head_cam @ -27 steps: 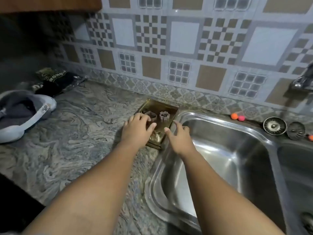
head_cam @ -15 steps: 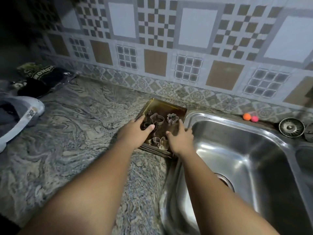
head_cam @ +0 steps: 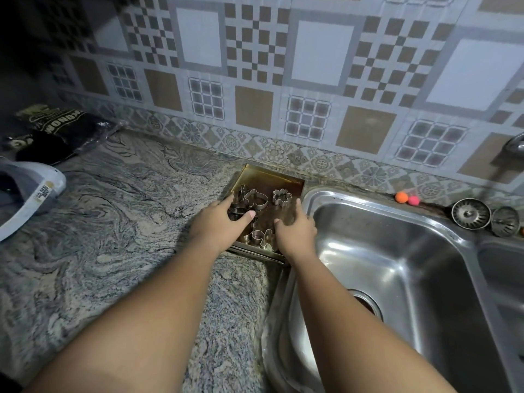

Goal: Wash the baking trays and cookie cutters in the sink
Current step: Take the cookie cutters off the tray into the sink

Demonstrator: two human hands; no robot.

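Left hand (head_cam: 224, 224) curls over the left rim of the baking tray (head_cam: 265, 179), hold unclear; right hand (head_cam: 296, 232) rests straight-fingered opposite. Tray likely stiff, light; loose cookie cutters (head_cam: 263, 205) may slide, so grip both rims, level.

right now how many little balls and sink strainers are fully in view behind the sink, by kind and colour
orange ball: 1
pink ball: 1
sink strainers: 2
total: 4
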